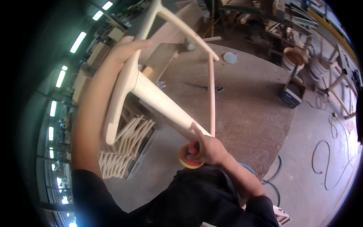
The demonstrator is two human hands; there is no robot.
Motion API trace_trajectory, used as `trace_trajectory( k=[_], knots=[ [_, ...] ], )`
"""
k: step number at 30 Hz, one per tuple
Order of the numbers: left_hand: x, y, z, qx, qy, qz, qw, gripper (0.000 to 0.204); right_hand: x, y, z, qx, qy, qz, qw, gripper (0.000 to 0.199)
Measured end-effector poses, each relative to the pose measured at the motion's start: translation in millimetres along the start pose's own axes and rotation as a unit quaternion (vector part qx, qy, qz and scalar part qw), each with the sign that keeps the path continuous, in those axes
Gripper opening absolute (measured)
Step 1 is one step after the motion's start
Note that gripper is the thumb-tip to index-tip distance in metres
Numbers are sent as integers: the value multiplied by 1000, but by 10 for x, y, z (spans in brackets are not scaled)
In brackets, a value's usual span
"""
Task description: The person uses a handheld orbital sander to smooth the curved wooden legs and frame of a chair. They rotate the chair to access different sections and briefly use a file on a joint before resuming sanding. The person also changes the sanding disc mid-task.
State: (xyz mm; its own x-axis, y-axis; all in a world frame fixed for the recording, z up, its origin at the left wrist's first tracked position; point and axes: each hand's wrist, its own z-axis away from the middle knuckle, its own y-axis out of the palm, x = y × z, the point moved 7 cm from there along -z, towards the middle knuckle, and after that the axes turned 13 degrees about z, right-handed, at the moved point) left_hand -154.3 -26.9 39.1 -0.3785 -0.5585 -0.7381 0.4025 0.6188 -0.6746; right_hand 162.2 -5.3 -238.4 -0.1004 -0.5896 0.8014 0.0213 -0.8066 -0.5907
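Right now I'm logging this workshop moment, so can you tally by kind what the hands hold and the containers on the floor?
Bare wooden chair frame, gripped by the left hand: 1
Round sanding tool with yellow and red pad, held by the right hand: 1
Buckets on the floor at upper right: 2, the second white
Total: 4

Head camera, looking steeply down from close above the hands.

A single wide fisheye view: the left hand (126, 49) and right hand (210, 149) sit near the lens around a wooden frame (151, 90), forearms entering from the lower edge. Beyond them it faces the workbench (249, 109) and floor (321, 181); straight edges bend toward the dark rim.
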Motion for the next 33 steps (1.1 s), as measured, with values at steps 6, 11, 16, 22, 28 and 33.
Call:
trace_trajectory(
  k=[6, 11, 16, 22, 28, 33],
  knots=[
    [-179, 45, -128, -50, -24, -129, 990, 48, 404, -591, -109, -211, -142, -54, 966, 75],
    [-106, 31, -228, -1, 12, -91, 996, 43, 746, -1102, -174, -374, -168, -83, 908, 56],
    [-283, 0, 172, 34, 65, -45, 996, 49, 904, -1284, -230, -390, -216, -117, 887, 51],
    [-600, 58, 819, 76, 127, -10, 989, 72, 1082, -1315, -378, -375, -268, -139, 876, 45],
    [-691, 51, 1021, 84, 166, 16, 982, 83, 1501, -1360, -405, -355, -311, -105, 875, 36],
    [-679, -22, 1097, 94, 193, 42, 976, 83, 1638, -1437, -431, -341, -295, -87, 888, 34]
  ],
)
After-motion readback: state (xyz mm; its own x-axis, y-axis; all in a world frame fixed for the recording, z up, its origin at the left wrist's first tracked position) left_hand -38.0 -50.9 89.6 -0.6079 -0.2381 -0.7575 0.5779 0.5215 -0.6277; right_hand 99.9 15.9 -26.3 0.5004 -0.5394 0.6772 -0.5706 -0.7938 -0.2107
